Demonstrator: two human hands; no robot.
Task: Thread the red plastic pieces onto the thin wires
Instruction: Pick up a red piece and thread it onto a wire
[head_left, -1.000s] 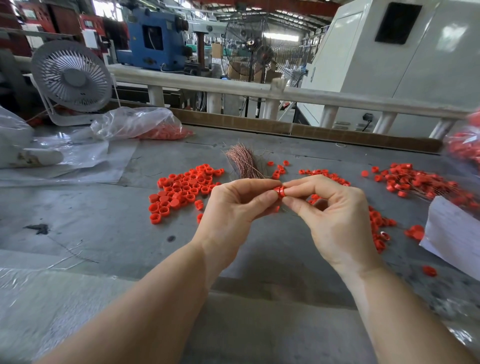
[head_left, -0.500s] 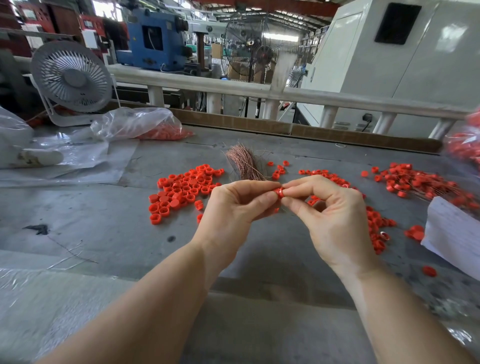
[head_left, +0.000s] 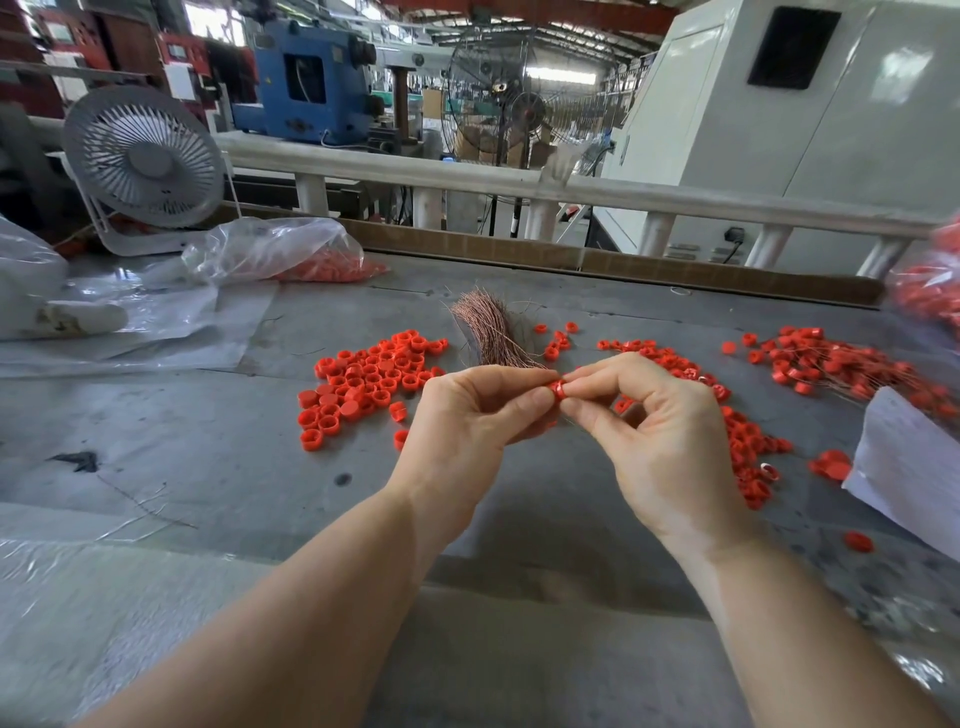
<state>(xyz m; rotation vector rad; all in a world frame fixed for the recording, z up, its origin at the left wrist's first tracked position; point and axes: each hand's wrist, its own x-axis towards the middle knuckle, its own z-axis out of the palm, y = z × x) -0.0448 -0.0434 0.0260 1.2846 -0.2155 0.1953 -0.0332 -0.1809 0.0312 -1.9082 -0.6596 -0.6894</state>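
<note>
Head view, grey surface (head_left: 171, 457). Ctr: red plastic piece (head_left: 557, 388) pinched betw. fingers of left hand (head_left: 467, 421) and right hand (head_left: 660, 441), held above surface. Thin copper wires (head_left: 485, 332), bundled, at 12 o'clock just behind hands. Loose red pieces (head_left: 363, 379) at 10 o'clock; threaded pile (head_left: 831, 364) at 2 o'clock. Desk fan (head_left: 143, 161) far 10 o'clock.
</note>
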